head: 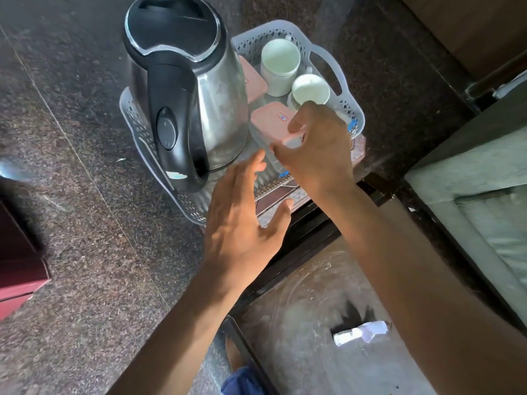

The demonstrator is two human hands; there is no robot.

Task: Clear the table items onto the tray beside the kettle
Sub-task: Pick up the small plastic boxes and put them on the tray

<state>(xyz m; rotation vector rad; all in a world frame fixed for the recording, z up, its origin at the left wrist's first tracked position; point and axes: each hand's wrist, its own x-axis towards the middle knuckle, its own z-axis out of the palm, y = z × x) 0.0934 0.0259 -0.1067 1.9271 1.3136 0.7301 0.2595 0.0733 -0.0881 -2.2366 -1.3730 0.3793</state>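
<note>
A white perforated plastic tray (340, 81) sits on the dark granite table (85, 195), with a steel kettle (182, 89) standing on its left part. Two white cups (281, 65) (310, 88) and a pink-lidded container (253, 81) rest in the tray's far part. My right hand (319, 149) grips a clear container with a pink lid (269, 119) over the tray's near right part. My left hand (242, 218) hovers open just in front of the tray, fingers spread, beside the kettle's base.
A glass-topped surface (313, 295) with a crumpled paper (360, 332) lies below the table edge. A padded seat (484, 195) stands at right. A dark red box (17, 252) sits at the left edge.
</note>
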